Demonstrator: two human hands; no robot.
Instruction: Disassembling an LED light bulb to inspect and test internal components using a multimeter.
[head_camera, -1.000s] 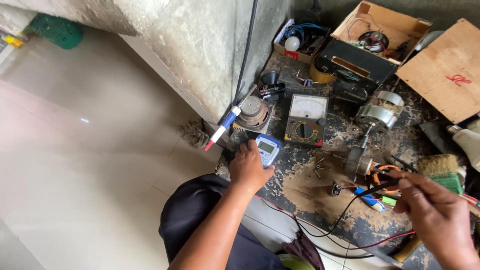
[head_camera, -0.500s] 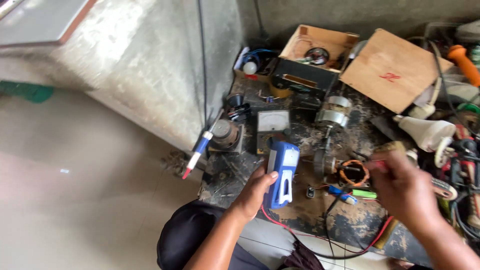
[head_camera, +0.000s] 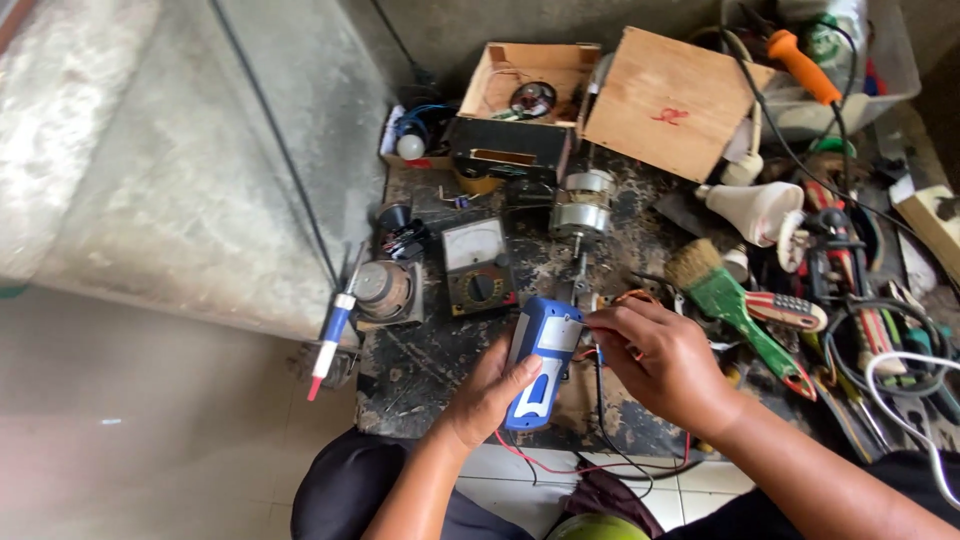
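The left hand (head_camera: 490, 392) is gripping a blue and grey handheld digital meter (head_camera: 538, 360) from below, near the front edge of the stained dark workbench (head_camera: 420, 350). The right hand (head_camera: 665, 365) is pinching narrowly at the meter's top right corner, beside an olive analogue meter (head_camera: 478, 266).

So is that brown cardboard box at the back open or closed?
Open. The brown cardboard box has no lid over its top, and you can look straight in at a round black part and thin wires lying inside.
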